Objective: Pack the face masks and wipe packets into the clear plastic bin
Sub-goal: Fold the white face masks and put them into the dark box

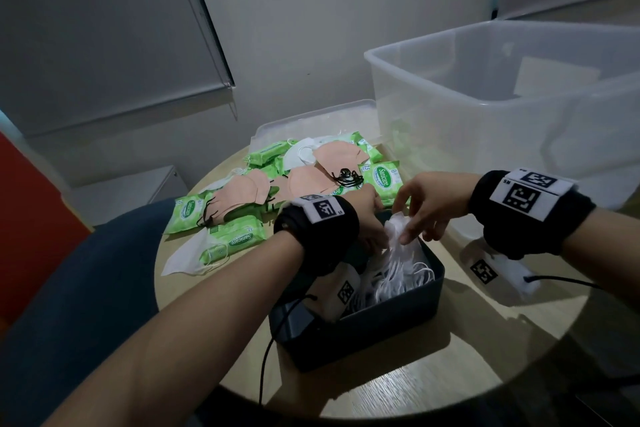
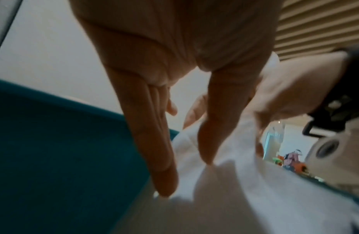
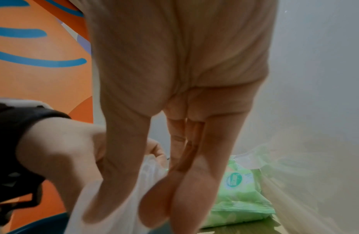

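A dark box (image 1: 398, 319) at the table's front holds a stack of white face masks (image 1: 394, 246) with looped ear straps. My left hand (image 1: 369, 218) reaches into the box and pinches the stack (image 2: 245, 197) between thumb and straight fingers (image 2: 162, 174). My right hand (image 1: 417, 236) pinches the top of the same stack (image 3: 148, 174) from the right. Behind lie green wipe packets (image 1: 381, 177) and peach masks (image 1: 308, 180). The clear plastic bin (image 1: 450, 114) stands at the back right; I cannot tell what is in it.
The pile sits on a clear lid (image 1: 277, 125) at the table's far side. A loose white mask (image 1: 183, 256) lies at the left edge. One wipe packet (image 3: 239, 194) lies close to the bin's wall. A blue chair (image 1: 86, 288) is at the left.
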`<state>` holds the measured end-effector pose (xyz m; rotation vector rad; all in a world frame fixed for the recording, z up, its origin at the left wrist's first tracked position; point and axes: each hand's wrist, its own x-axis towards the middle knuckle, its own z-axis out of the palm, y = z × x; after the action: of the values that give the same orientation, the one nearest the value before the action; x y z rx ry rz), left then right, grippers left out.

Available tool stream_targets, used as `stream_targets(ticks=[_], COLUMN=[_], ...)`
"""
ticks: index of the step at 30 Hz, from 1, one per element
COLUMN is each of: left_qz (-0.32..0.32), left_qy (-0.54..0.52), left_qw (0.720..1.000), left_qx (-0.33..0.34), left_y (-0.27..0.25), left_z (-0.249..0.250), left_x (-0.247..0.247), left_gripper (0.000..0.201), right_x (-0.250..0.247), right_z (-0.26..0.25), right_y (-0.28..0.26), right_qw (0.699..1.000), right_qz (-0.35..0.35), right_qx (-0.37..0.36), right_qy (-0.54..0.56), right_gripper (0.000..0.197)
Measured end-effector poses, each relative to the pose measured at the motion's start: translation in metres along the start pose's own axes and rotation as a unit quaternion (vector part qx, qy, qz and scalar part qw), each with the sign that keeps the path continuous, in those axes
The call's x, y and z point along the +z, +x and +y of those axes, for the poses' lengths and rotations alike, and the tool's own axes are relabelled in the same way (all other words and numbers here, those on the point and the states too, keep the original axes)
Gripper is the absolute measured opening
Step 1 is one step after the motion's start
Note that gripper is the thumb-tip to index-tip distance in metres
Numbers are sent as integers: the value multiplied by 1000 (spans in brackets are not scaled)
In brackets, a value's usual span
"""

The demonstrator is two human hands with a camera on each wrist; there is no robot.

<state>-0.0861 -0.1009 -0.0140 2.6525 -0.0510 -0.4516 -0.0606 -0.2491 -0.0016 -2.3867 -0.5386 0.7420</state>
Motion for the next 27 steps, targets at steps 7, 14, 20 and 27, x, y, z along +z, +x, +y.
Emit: stream_targets(ticks=[7,14,20,27], left_qz=[-96,-66,-39,94], left_qy=[-157,-170,-126,-152], left_qw=[983,983,991,984], left_qx=[14,30,36,24], left_y=[-10,-3,-6,5], left_z=[-5,-4,-9,-35], left_x=[-4,3,-25,-84], left_gripper=[49,41,37,17], right_x=[0,-8,-25,-50], right_z=[-5,-9,-28,-59], right_y=[7,1,7,43], right_qw=[1000,997,996,994], right_qz=[-12,-41,7,88], right_qx=[-8,19,-5,-48], right_qy=[-20,-61,-84,-50], right_gripper=[62,65,51,29])
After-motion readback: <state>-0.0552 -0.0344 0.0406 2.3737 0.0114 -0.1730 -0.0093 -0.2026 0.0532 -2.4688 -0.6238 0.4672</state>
